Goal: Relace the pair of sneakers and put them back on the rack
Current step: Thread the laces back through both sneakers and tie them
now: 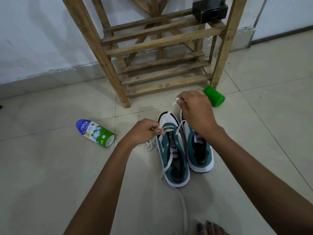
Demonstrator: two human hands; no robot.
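Two teal and white sneakers stand side by side on the tiled floor, toes toward the wooden rack. The left sneaker has a white lace threaded through its front eyelets. My left hand pinches one stretch of that lace at the shoe's left side. My right hand pinches the other stretch and holds it up above the toe. Part of the right sneaker is hidden under my right wrist. A loose lace end trails back along the floor toward me.
A white and green powder bottle lies on the floor to the left. A green cap or cup lies by the rack's right leg. A black box sits on an upper rack shelf. My toes show at the bottom edge.
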